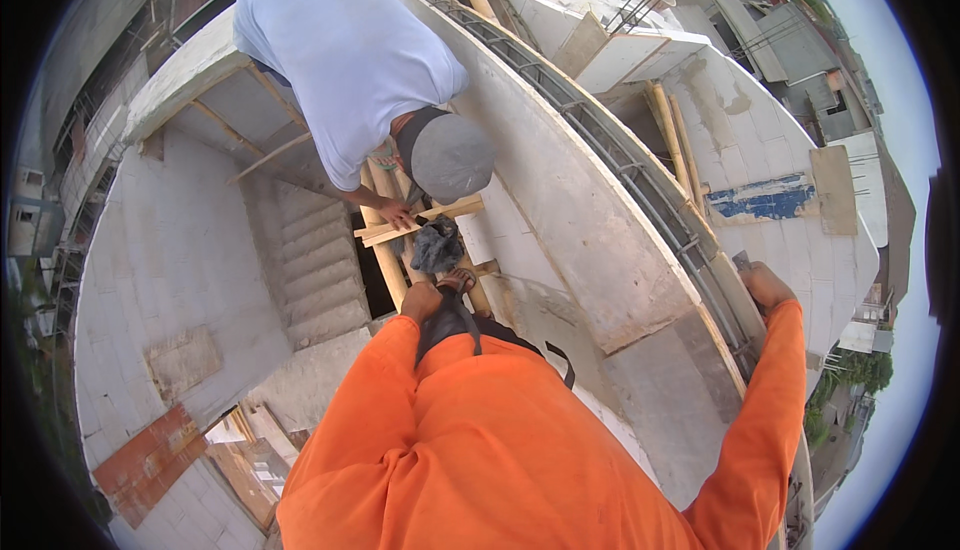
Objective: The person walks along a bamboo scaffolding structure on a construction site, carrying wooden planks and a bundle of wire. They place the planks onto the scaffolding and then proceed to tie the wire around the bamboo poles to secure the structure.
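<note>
My left hand (422, 302) is curled closed beside my dark trouser leg, and its palm side is hidden. On the right, my right hand (768, 287) is closed at the outer board of a long beam form (690, 250) with steel bars inside. A small grey piece (741, 261) shows at its fingertips; I cannot make out what it is. Ahead of my sandalled foot (457, 280) lies a dark crumpled bundle (437, 245), next to light wooden slats (425, 222). A co-worker in a pale shirt (345, 60) and grey cap bends over, one hand (395, 215) on the slats.
Bamboo poles (385, 265) span a dark opening below me. Concrete stairs (315, 260) descend at the left between pale block walls (180, 260). A grey concrete-faced panel (580, 240) rises right of my legs. More bamboo poles (675, 140) lean beyond the form; rooftops lie far below.
</note>
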Motion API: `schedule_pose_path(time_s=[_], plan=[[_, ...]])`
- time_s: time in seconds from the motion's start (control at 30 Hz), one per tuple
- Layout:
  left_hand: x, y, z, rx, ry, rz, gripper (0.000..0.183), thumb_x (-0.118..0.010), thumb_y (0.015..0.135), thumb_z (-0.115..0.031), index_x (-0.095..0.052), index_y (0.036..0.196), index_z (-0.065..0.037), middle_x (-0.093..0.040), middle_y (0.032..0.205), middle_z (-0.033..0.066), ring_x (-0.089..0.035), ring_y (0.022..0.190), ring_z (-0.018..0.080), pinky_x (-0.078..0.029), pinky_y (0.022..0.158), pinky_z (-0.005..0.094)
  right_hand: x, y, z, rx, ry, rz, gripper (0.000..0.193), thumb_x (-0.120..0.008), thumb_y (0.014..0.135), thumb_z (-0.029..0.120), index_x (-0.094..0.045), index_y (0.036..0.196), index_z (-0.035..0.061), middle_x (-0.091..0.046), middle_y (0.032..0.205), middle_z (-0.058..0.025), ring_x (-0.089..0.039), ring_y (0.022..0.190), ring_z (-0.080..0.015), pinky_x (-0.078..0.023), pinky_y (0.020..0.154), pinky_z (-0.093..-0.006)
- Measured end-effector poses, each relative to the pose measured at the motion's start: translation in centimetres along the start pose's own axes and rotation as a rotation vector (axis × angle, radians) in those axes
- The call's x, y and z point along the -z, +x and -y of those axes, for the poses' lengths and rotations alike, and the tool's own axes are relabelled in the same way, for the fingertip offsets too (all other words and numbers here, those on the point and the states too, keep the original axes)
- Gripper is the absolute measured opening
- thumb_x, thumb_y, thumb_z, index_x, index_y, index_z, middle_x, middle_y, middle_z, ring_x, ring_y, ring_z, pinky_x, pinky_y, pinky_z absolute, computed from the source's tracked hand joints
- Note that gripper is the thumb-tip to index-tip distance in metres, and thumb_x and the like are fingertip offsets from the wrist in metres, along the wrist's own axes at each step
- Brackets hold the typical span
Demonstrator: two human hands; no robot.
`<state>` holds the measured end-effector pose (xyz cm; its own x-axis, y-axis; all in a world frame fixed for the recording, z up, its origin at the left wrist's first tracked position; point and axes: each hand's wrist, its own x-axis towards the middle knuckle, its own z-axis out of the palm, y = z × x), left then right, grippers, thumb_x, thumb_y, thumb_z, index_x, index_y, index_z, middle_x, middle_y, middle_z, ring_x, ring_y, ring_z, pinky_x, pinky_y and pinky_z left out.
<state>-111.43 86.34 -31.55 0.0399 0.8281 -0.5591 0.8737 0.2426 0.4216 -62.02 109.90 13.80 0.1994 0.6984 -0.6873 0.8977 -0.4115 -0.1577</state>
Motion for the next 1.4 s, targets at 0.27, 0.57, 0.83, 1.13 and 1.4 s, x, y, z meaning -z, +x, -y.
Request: schedule_pose_path(time_s=[0.27, 0.57, 0.83, 1.13, 1.4], plan=[[5.8, -0.3, -5.0, -0.013, -0.454, -0.166, 0.025, -0.058, 0.078, -0.023, -0.067, 0.085, -0.001, -0.066, 0.086, 0.0227, -0.064, 0.085, 0.0387, -0.05, 0.075, 0.0445, 0.4, -2.1, 2.2, -0.022, -0.113, -0.098, 0.041, -0.06, 0.076, 0.026, -0.066, 0.096, -0.0098, -0.067, 0.092, -0.0175, -0.062, 0.086, -0.0244, -0.046, 0.078, -0.0378], [22.0, -1.7, -22.8, -0.531, -0.667, -0.473, 0.018, -0.06, 0.079, -0.014, -0.066, 0.09, -0.002, -0.065, 0.081, 0.0144, -0.062, 0.072, 0.0301, -0.05, 0.069, 0.037, 1.3, -4.7, 3.7, 0.264, -0.311, -0.048, 0.05, -0.063, 0.072, 0.035, -0.065, 0.095, -0.0096, -0.065, 0.097, -0.0269, -0.063, 0.09, -0.0341, -0.045, 0.077, -0.042], [32.6, 1.9, -44.6, -1.224, -0.366, -0.447, 0.019, -0.06, 0.082, -0.019, -0.066, 0.09, -0.003, -0.065, 0.087, 0.0118, -0.059, 0.083, 0.0327, -0.048, 0.075, 0.0412, -0.1, -2.6, 0.1, 0.1, -0.12, -0.197, 0.037, -0.062, 0.07, 0.027, -0.066, 0.093, -0.0021, -0.066, 0.088, -0.021, -0.062, 0.08, -0.0334, -0.045, 0.072, -0.0417], [30.6, 9.2, -52.4, -1.232, 0.112, 0.442, 0.061, -0.037, 0.093, -0.056, -0.066, 0.099, -0.003, -0.067, 0.094, 0.0139, -0.061, 0.089, 0.03, -0.046, 0.081, 0.0398, 3.6, -7.5, 2.9, 0.239, -0.007, -0.33, 0.023, -0.061, 0.071, 0.02, -0.06, 0.077, -0.0015, -0.059, 0.068, -0.0139, -0.052, 0.064, -0.0273, -0.04, 0.062, -0.0406], [32.3, 4.2, -52.8, -1.268, 0.064, 0.249, 0.073, -0.061, 0.069, -0.072, -0.066, 0.084, -0.001, -0.064, 0.074, 0.0161, -0.062, 0.073, 0.0333, -0.047, 0.067, 0.041, 6.4, -17.9, 4.4, 0.198, 0.03, -0.627, 0.02, -0.059, 0.078, 0.01, -0.06, 0.094, -0.0018, -0.063, 0.081, -0.019, -0.06, 0.079, -0.0346, -0.046, 0.071, -0.0424]])
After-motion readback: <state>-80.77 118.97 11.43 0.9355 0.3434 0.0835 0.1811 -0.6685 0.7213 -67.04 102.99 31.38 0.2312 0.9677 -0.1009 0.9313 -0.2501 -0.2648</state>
